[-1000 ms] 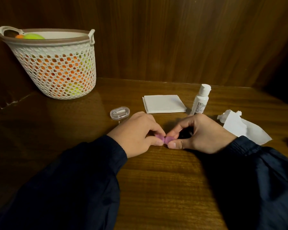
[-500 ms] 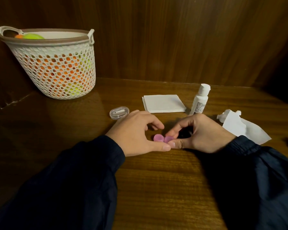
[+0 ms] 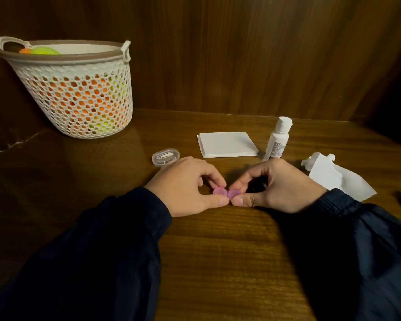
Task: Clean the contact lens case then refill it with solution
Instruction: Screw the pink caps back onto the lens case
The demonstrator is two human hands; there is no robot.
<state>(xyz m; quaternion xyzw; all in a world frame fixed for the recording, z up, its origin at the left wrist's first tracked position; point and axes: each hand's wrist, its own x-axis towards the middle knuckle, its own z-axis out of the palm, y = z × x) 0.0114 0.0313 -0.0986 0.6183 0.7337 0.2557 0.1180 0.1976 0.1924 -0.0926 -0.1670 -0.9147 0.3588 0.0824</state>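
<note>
Here left hand [image 3: 183,184] and right hand [image 3: 278,184] pinch two pink caps [image 3: 226,193].

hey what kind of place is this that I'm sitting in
Probably a home desk or wooden alcove, not a bathroom: a wood-grain tabletop, wood-panelled wall, and a mesh basket of orange and green items.

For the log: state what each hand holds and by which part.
Both hold the pink lens case on the table: left hand pinches its left cap, right hand its right cap.
</note>
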